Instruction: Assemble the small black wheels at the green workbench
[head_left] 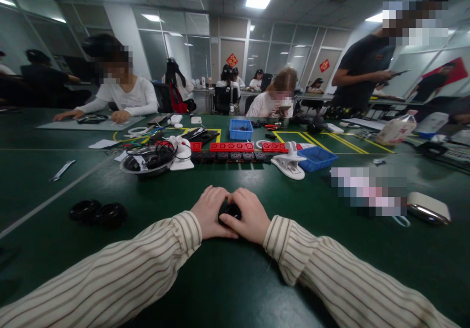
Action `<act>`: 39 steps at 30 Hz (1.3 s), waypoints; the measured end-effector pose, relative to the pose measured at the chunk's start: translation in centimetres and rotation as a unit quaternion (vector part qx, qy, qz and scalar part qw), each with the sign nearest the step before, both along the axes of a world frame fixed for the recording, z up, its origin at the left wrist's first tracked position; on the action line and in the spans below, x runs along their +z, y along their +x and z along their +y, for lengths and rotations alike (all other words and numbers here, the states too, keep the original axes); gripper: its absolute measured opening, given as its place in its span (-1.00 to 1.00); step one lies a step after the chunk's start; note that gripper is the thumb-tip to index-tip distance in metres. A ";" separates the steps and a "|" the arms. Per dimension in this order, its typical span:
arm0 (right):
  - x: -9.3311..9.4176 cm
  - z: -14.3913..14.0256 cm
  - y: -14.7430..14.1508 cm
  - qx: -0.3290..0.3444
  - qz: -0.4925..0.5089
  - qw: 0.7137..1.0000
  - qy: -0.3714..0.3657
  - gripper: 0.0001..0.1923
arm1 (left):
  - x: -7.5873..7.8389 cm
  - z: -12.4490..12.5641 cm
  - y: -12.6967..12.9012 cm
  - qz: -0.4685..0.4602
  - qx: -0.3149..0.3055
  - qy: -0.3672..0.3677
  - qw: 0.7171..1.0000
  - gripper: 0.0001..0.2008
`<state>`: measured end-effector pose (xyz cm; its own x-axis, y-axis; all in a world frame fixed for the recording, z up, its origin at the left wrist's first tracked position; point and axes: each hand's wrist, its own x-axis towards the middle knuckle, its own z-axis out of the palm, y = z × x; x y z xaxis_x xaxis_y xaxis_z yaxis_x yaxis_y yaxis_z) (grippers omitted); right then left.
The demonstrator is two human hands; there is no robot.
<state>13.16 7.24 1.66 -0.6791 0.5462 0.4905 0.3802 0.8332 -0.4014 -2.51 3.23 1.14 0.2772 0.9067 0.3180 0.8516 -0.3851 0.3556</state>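
In the middle of the green table, my left hand and my right hand close around a glossy black ring-shaped piece. The left fingers curl over its left and far side. My right thumb lies across its near side, and the other right fingers wrap its far right. Much of the piece is hidden by both hands, so its exact kind does not show. Off to the left, two similar glossy black ring-shaped pieces rest side by side on the table, away from my hands.
Beyond my hands stand red and black power strips, a metal bowl of black cables, a white clip stand and blue bins. A wrench lies left; a pale case sits right. Several people are around the room.
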 end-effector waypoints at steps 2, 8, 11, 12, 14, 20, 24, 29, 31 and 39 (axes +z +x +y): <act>0.0 0.0 -0.1 0.005 -0.007 1.000 -0.005 -0.75 | -0.1 0.0 0.1 0.019 0.005 -0.002 1.000 -0.44; 0.3 0.2 0.1 0.077 0.022 0.997 -0.014 -0.87 | -0.9 0.7 -0.4 -0.018 -0.058 -0.024 0.998 -0.64; 0.4 0.1 0.2 0.159 0.044 0.986 -0.001 -0.82 | -1.2 1.2 -0.9 -0.060 -0.117 -0.045 0.990 -0.70; 0.4 0.0 0.2 0.185 0.048 0.982 0.005 -0.81 | -1.3 1.3 -1.0 -0.063 -0.130 -0.050 0.988 -0.71; 0.5 -0.1 0.2 0.221 0.057 0.973 0.021 -0.82 | -1.6 1.5 -1.2 -0.057 -0.142 -0.054 0.987 -0.71; 0.7 -0.5 0.2 0.122 0.087 0.988 0.047 -0.82 | -1.6 1.2 -1.0 -0.076 -0.117 -0.045 0.989 -0.42; 0.2 -0.3 0.1 -0.016 0.051 0.999 -0.002 -0.72 | -1.2 0.9 -0.7 -0.038 -0.054 -0.041 0.997 -0.34; -0.3 0.1 -0.2 -0.043 0.015 0.999 -0.030 -0.73 | -1.1 0.8 -0.5 0.018 -0.019 -0.021 0.999 -0.54; -0.3 0.1 -0.3 -0.035 0.020 0.999 -0.031 -0.76 | -1.2 1.0 -0.7 0.002 -0.041 -0.020 0.999 -0.61; 0.0 0.0 0.0 0.133 0.067 0.989 -0.018 -0.81 | -1.8 1.8 -1.4 -0.053 -0.124 -0.039 0.990 -0.79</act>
<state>13.11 7.24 1.69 -0.7314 0.3753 0.5694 0.0906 0.8810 -0.4643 -3.94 5.03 -0.66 0.4624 0.8380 0.2896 0.6905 -0.5453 0.4752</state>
